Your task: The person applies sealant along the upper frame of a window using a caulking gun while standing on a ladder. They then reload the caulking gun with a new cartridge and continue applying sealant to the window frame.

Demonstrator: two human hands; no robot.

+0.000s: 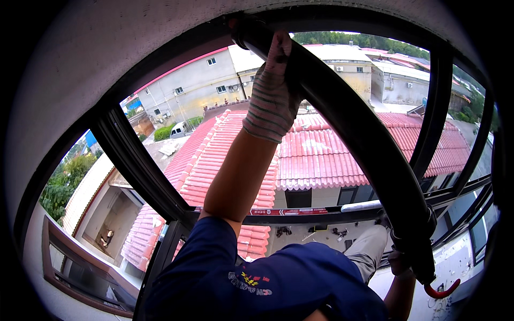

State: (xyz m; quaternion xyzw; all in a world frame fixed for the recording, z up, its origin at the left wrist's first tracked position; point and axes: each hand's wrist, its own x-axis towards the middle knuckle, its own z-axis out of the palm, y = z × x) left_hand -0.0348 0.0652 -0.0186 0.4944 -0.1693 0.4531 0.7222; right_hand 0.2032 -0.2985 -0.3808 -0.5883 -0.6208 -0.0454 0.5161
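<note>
Black tube (350, 125) barring right, room between left hand (274, 96) and dark post (139, 163)

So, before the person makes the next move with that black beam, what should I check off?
1. Left hand against the black beam, near its upper end: ok; some fingers are hidden.
2. Striped glove on that hand: ok.
3. Right hand supporting the lower end: cannot tell; it is close by but partly hidden.
4. Upper end fixed to the window frame: cannot tell; they overlap in this view.
5. Red hook by the lower end firmly attached: cannot tell.
6. Beam clear of the white tube: cannot tell; they look very close.
</note>
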